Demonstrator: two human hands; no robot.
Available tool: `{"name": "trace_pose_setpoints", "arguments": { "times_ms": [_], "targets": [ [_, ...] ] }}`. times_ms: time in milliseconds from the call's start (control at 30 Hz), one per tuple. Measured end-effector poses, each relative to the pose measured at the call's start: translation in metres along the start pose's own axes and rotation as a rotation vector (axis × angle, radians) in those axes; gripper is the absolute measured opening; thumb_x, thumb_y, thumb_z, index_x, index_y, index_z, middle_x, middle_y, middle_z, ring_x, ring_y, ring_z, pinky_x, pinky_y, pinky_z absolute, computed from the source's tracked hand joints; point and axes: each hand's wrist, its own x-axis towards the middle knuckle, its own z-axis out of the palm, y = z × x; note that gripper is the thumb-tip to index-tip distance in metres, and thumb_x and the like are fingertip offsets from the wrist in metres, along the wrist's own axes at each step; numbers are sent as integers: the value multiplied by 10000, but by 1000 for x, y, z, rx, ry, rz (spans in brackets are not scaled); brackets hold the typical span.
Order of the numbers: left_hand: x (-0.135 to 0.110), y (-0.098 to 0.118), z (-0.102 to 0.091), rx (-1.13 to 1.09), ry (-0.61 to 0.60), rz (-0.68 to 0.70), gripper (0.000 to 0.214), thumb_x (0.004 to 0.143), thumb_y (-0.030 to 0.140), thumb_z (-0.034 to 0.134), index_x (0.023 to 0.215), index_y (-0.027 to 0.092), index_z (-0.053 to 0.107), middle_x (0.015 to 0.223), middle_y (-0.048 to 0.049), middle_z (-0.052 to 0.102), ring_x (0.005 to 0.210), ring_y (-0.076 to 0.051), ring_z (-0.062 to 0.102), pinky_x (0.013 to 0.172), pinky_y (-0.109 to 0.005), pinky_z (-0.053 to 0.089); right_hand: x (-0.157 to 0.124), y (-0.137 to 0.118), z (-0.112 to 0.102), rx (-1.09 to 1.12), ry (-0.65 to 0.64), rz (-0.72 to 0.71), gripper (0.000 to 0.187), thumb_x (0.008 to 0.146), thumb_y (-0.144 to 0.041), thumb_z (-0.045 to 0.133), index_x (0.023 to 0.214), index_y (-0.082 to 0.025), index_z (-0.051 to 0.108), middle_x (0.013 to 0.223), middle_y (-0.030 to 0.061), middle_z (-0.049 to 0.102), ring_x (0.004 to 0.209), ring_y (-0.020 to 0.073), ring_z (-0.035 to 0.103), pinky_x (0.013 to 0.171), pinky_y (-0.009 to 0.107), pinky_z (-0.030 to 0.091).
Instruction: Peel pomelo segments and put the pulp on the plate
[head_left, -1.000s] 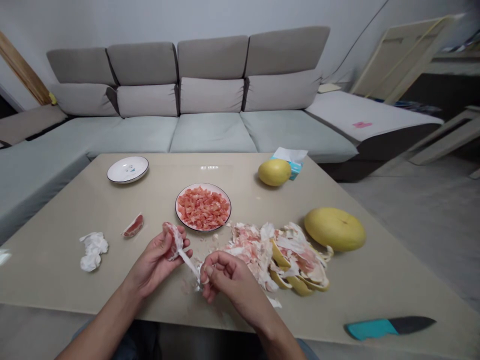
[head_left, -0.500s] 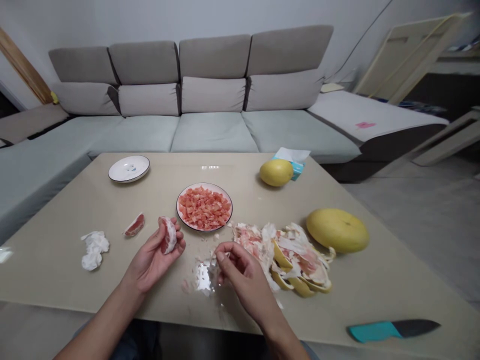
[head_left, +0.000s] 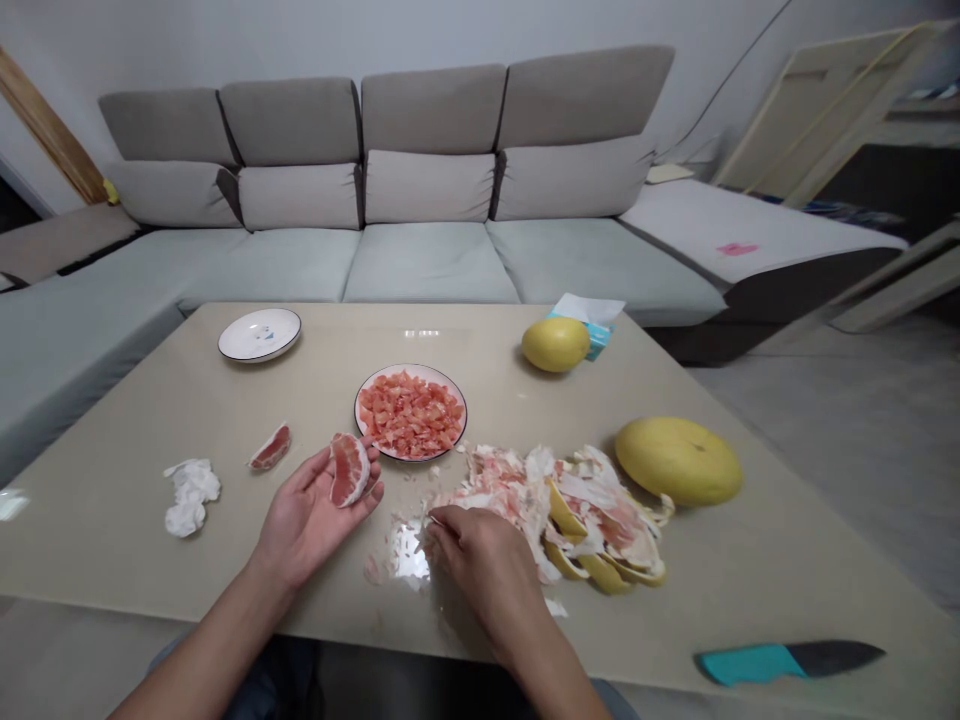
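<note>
My left hand (head_left: 300, 520), palm up, holds a red pomelo segment (head_left: 350, 472) by its white-skinned edge; its red flesh faces up. Low over the table, my right hand (head_left: 491, 570) has thumb and fingers pinched together above small scraps. Whatever is in that pinch is too small to name. Beyond both hands, torn red pomelo flesh (head_left: 411, 410) fills a dark-rimmed white plate (head_left: 358, 412). To the right of my right hand lies a heap of pomelo peel and membrane (head_left: 592, 520). Another pomelo segment (head_left: 270, 448) rests left of my left hand.
Two whole yellow pomelos, one large (head_left: 679, 460) and one smaller (head_left: 555, 345), sit on the right, the smaller by a tissue pack (head_left: 600, 340). A knife (head_left: 791, 660) lies near the front right edge. Crumpled tissue (head_left: 191, 497) and a second plate (head_left: 260, 335) are at left.
The segment in my left hand has turned so its red flesh shows more. My right hand has rolled palm-down, its fingers drawn closer together over the scraps.
</note>
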Motion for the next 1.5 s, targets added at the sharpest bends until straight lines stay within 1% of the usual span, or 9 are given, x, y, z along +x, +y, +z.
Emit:
{"name": "trace_pose_setpoints", "arguments": {
  "times_ms": [100, 233, 300, 333, 500, 667, 1100, 1367, 1500],
  "targets": [
    [2, -1, 0, 6, 21, 13, 351, 966, 212, 393, 1183, 49, 615, 1146, -193, 684, 1011, -266, 677, 894, -427, 546, 0, 0, -1, -23, 1, -18, 142, 878, -246, 624, 828, -227, 756, 813, 74, 758, 799, 259, 702, 676, 316, 506],
    [5, -4, 0, -2, 59, 54, 330, 975, 158, 369, 1178, 57, 609, 1162, -183, 679, 1077, -265, 660, 965, -458, 520, 3, 6, 6, -15, 138, -96, 214, 769, -126, 709, 966, -197, 756, 1144, 140, 702, 1045, 317, 638, 854, 393, 507],
    [5, -6, 0, 4, 39, 76, 326, 982, 141, 363, 1197, 76, 599, 1151, -166, 683, 1075, -243, 663, 998, -447, 504, 5, 8, 8, 31, 204, -112, 105, 819, -166, 663, 795, -191, 762, 1082, 133, 721, 987, 307, 648, 853, 423, 508],
    [5, -7, 1, 12, 23, 89, 324, 983, 132, 365, 1209, 90, 594, 1141, -154, 686, 1074, -231, 664, 1013, -442, 495, 5, 9, 10, 63, 238, -124, 157, 841, -182, 638, 732, -192, 751, 1043, 127, 728, 956, 298, 651, 847, 430, 509],
    [1, -13, 2, 107, -12, 124, 293, 946, 75, 452, 1186, 142, 606, 1187, -107, 677, 1157, -249, 626, 1078, -445, 439, 3, 3, 10, 236, 374, -239, 263, 825, -62, 556, 1009, -169, 711, 994, 119, 715, 901, 254, 650, 785, 388, 520],
    [-1, -22, 0, 182, -58, 61, 187, 935, 132, 524, 1080, 128, 642, 1107, -99, 702, 1202, -276, 596, 1101, -471, 401, -5, -17, 8, 425, 459, -423, 175, 913, -156, 539, 999, -192, 688, 909, 72, 722, 840, 206, 642, 760, 352, 504],
    [-2, -32, -1, 307, -88, 8, 139, 885, 164, 624, 1017, 128, 650, 1042, -98, 704, 1111, -261, 645, 973, -341, 507, -5, -23, 5, 228, 599, -639, 150, 907, -115, 567, 989, -173, 678, 826, 85, 739, 732, 190, 662, 643, 305, 470],
    [-2, -35, 0, 393, -47, 28, 169, 878, 216, 645, 1019, 125, 661, 999, -100, 694, 998, -225, 674, 897, -302, 534, -4, -25, 10, 133, 577, -629, 165, 901, -116, 518, 897, -187, 667, 716, 70, 706, 662, 189, 648, 591, 303, 470],
    [-4, -34, 2, 391, -95, -15, 143, 876, 190, 643, 1000, 125, 675, 882, -68, 675, 822, -153, 667, 794, -245, 539, -5, -26, 10, 334, 552, -531, 151, 846, -101, 529, 840, -192, 649, 734, 60, 688, 689, 189, 642, 620, 301, 488]
  ]
}}
